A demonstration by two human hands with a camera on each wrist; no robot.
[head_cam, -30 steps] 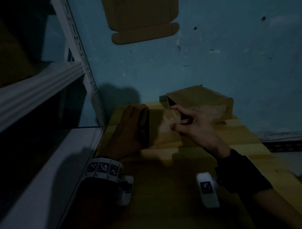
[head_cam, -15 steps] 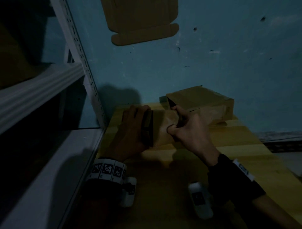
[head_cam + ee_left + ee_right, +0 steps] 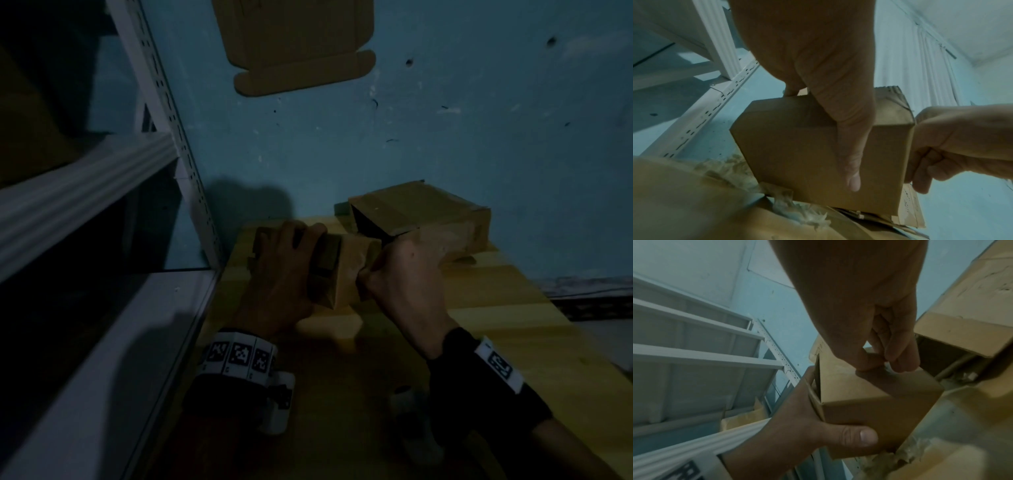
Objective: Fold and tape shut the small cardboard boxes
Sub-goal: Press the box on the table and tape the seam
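A small brown cardboard box (image 3: 342,274) (image 3: 807,146) (image 3: 875,399) is held just above the wooden table (image 3: 513,325) between both hands. My left hand (image 3: 284,270) (image 3: 818,423) grips its left end, thumb along the near face, fingers over the far side. My right hand (image 3: 400,274) (image 3: 885,356) has its fingers curled at the box's right end, pinching the edge there. In the right wrist view a flap at the left end stands slightly ajar beside the left hand.
A larger cardboard box (image 3: 421,219), open on its left side, lies behind the hands against the blue wall. A flat box blank (image 3: 298,44) hangs on the wall above. White metal shelving (image 3: 102,205) stands on the left. Torn cardboard and tape scraps (image 3: 797,216) lie under the box.
My right hand closed from an extended-finger pose into a curled grip on the box's right end. The left hand kept its hold while the box turned slightly.
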